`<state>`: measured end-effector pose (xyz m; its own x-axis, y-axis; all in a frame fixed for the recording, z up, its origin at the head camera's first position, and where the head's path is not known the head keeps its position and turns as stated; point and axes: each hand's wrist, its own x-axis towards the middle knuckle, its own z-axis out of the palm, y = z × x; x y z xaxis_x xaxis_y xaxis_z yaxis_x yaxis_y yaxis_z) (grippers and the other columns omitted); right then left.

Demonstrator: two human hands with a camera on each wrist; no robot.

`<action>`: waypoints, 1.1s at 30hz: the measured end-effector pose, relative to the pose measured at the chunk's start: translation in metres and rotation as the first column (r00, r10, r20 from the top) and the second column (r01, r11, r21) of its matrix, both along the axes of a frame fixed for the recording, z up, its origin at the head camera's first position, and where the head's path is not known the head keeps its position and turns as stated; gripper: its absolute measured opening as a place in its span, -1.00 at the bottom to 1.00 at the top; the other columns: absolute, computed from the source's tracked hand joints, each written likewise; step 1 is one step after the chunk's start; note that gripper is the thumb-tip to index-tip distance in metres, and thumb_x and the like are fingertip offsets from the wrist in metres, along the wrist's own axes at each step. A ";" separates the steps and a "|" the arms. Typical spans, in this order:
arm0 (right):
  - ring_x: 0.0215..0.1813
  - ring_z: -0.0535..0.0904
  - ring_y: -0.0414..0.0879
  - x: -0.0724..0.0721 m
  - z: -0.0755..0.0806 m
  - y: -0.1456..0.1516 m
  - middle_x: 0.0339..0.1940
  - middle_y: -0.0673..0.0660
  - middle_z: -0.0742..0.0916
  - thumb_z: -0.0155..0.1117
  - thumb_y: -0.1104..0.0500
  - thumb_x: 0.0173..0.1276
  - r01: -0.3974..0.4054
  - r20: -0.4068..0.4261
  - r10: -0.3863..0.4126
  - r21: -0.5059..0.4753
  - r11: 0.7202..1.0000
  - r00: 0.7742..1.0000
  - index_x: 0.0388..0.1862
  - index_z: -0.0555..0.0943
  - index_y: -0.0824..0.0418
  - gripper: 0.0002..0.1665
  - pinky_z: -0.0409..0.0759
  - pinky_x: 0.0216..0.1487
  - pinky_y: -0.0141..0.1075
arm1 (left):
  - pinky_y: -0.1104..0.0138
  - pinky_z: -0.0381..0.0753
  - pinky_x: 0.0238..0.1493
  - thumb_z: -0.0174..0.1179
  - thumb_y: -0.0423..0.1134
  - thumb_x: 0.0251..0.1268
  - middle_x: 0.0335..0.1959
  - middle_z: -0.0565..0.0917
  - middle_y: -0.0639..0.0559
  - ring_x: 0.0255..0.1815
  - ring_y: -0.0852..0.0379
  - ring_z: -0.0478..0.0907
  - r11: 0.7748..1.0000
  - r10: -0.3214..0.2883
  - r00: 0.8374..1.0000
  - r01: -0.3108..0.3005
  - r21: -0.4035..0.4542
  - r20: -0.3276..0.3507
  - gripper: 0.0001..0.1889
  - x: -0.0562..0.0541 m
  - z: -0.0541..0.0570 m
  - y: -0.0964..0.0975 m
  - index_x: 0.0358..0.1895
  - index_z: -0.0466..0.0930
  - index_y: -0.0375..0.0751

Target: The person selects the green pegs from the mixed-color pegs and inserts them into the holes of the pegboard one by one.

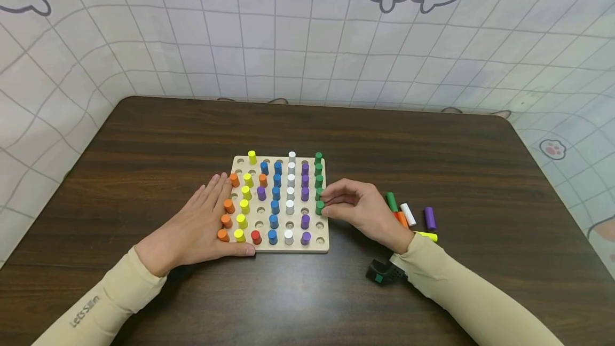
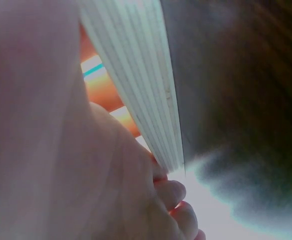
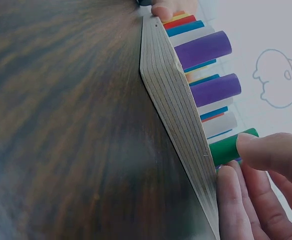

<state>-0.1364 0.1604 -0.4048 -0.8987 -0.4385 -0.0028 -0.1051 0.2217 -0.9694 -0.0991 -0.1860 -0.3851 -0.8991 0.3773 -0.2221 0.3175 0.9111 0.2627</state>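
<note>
A wooden pegboard [image 1: 281, 248] lies on the table, with columns of coloured pegs standing in its holes. My left hand [image 1: 202, 223] lies along the board's left side, fingers straight, its thumb at the front edge near the red peg [image 1: 256, 237]. Orange pegs [image 1: 229, 206] stand right beside that hand. At the right edge my right hand [image 1: 367, 210] pinches a green peg [image 3: 225, 151] between thumb and fingers; the peg stands at the board's surface. More green pegs [image 1: 318, 168] line the same column behind it. Purple pegs [image 3: 216, 91] stand in the neighbouring column.
Right of the board lie loose pegs: a green peg [image 1: 391, 201], a white peg [image 1: 408, 214], a purple peg [image 1: 430, 218] and a yellow peg [image 1: 427, 236], partly behind the right wrist. A black wrist device [image 1: 384, 272] sits under the right sleeve. White patterned cloth [image 1: 307, 31] rises behind the table.
</note>
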 end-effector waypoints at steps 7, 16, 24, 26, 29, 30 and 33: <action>0.02 0.78 -0.15 0.001 0.002 0.007 0.03 0.20 0.80 0.50 0.24 0.32 0.018 -0.008 -0.018 0.015 1.000 1.000 0.06 0.70 0.19 -0.66 0.78 0.08 -0.30 | -0.26 -0.04 0.70 0.08 0.72 0.01 0.74 -0.14 -0.31 0.75 -0.35 -0.15 1.000 -0.014 1.000 0.014 -0.001 -0.001 0.46 -0.002 -0.003 0.003 0.67 -0.22 -0.39; 0.00 0.79 -0.12 -0.002 0.012 0.018 0.00 0.20 0.81 0.50 0.24 0.32 0.042 -0.046 -0.038 0.088 0.995 0.998 0.10 0.69 0.24 -0.63 0.79 0.02 -0.32 | -0.25 -0.05 0.70 0.09 0.72 0.00 0.74 -0.13 -0.31 0.75 -0.35 -0.15 1.000 -0.016 1.000 0.016 -0.009 0.005 0.46 -0.005 -0.005 0.004 0.67 -0.20 -0.39; 0.00 0.78 -0.14 -0.004 0.025 0.028 -0.02 0.09 0.81 0.54 0.19 0.30 0.070 -0.103 -0.054 0.160 0.985 0.993 0.11 0.70 0.19 -0.59 0.78 0.03 -0.35 | -0.25 -0.04 0.70 0.08 0.73 0.00 0.74 -0.13 -0.30 0.75 -0.35 -0.15 1.000 -0.018 1.000 0.018 -0.019 0.009 0.46 -0.005 -0.005 0.004 0.67 -0.20 -0.38; -0.01 0.78 -0.15 -0.004 0.028 0.032 -0.02 0.09 0.81 0.54 0.17 0.30 0.073 -0.114 -0.054 0.168 0.983 0.992 0.11 0.69 0.19 -0.59 0.78 0.03 -0.36 | -0.24 -0.05 0.70 0.08 0.73 0.00 0.74 -0.13 -0.30 0.75 -0.35 -0.15 1.000 -0.016 1.000 0.017 -0.020 0.010 0.46 -0.005 -0.005 0.003 0.67 -0.20 -0.38; -0.02 0.78 -0.16 -0.005 0.032 0.037 -0.02 0.08 0.81 0.54 0.15 0.31 0.084 -0.120 -0.062 0.183 0.979 0.991 0.11 0.69 0.18 -0.60 0.77 0.03 -0.37 | -0.24 -0.05 0.71 0.07 0.73 -0.01 0.74 -0.13 -0.31 0.75 -0.35 -0.16 1.000 -0.017 1.000 0.018 -0.025 0.010 0.46 -0.005 -0.005 0.003 0.67 -0.20 -0.39; -0.02 0.78 -0.17 -0.005 0.032 0.039 -0.03 0.08 0.81 0.54 0.15 0.31 0.089 -0.122 -0.066 0.190 0.978 0.990 0.10 0.69 0.17 -0.60 0.77 0.03 -0.37 | -0.24 -0.05 0.71 0.07 0.73 -0.01 0.74 -0.14 -0.31 0.75 -0.35 -0.16 1.000 -0.017 1.000 0.018 -0.026 0.011 0.47 -0.005 -0.005 0.003 0.67 -0.20 -0.39; -0.04 0.78 -0.19 -0.006 0.034 0.044 -0.03 0.09 0.82 0.53 0.16 0.31 0.100 -0.130 -0.075 0.204 0.974 0.989 0.09 0.70 0.18 -0.61 0.77 0.02 -0.38 | -0.24 -0.05 0.71 0.07 0.73 -0.01 0.74 -0.14 -0.31 0.75 -0.35 -0.15 1.000 -0.019 1.000 0.019 -0.025 0.011 0.47 -0.005 -0.004 0.003 0.67 -0.21 -0.39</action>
<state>-0.1423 0.2043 -0.3705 -0.9329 -0.3594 0.0252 -0.1901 0.4316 -0.8818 -0.1038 -0.1831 -0.3893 -0.8892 0.3886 -0.2417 0.3321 0.9113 0.2434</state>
